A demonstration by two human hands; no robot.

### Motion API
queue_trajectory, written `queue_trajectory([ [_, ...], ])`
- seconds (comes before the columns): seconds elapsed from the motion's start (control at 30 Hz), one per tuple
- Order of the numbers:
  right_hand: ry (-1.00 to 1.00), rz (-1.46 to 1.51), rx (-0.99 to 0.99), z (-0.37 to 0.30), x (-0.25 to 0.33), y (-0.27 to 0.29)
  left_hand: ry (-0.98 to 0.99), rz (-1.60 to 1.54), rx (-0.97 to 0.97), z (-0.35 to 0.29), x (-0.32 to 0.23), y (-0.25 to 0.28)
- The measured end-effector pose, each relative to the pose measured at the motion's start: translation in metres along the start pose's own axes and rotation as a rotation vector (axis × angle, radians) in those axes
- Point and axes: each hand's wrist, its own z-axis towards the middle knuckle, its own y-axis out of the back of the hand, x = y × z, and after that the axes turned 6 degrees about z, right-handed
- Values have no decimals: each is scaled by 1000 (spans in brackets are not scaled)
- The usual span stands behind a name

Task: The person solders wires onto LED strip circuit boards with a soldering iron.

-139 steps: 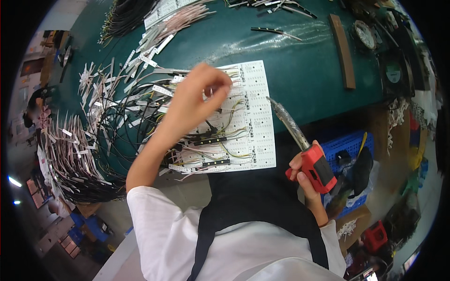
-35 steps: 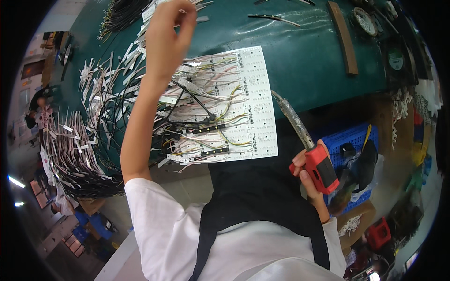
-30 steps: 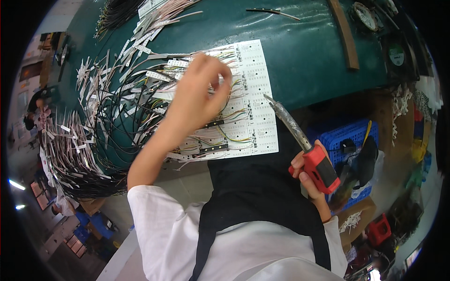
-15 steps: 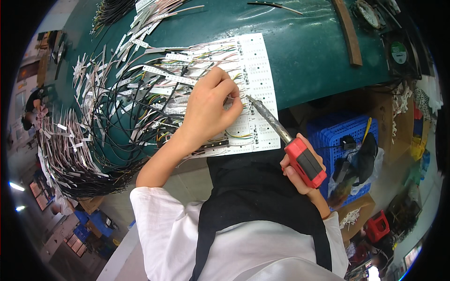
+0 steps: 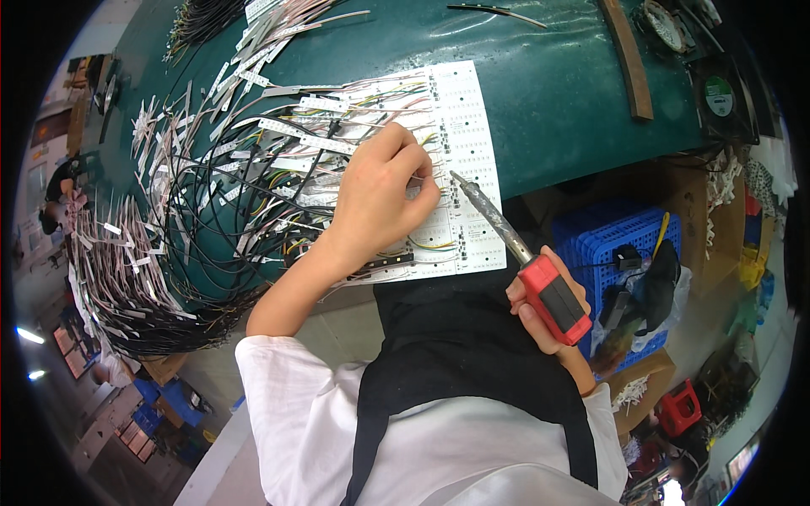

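My right hand [image 5: 553, 304] is wrapped round the red and black handle of a soldering iron [image 5: 553, 299]. The iron's tip points up and left, over a white circuit board panel [image 5: 481, 223] with rows of small black parts. My left hand [image 5: 384, 181] is closed in a pinch over the middle of the panel, just left of the tip. A thin wire seems to be between its fingertips, though the fingers largely hide it. Many coloured wires [image 5: 434, 246] run leftward from the panel's solder rows, some ending in narrow white strips [image 5: 325, 104].
Bundles of tagged wires [image 5: 126, 278] cover the green table's left side. A wooden strip [image 5: 626, 59] and a small fan [image 5: 662, 25] lie at the far right. Below the right edge stands a blue crate [image 5: 582, 244] with bags and black items.
The soldering iron has shifted slightly right, its tip moving a little away from my left fingertips. My left hand has barely moved and remains pinched.
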Motion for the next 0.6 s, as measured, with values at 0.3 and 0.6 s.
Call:
queue_trajectory([
  [0.3, -30, -8, 29, 0, 2, 2, -22, -138, 77, 5, 6, 5],
  [0.6, 2, -42, 65, 2, 3, 0, -28, -133, 128, 8, 6, 6],
])
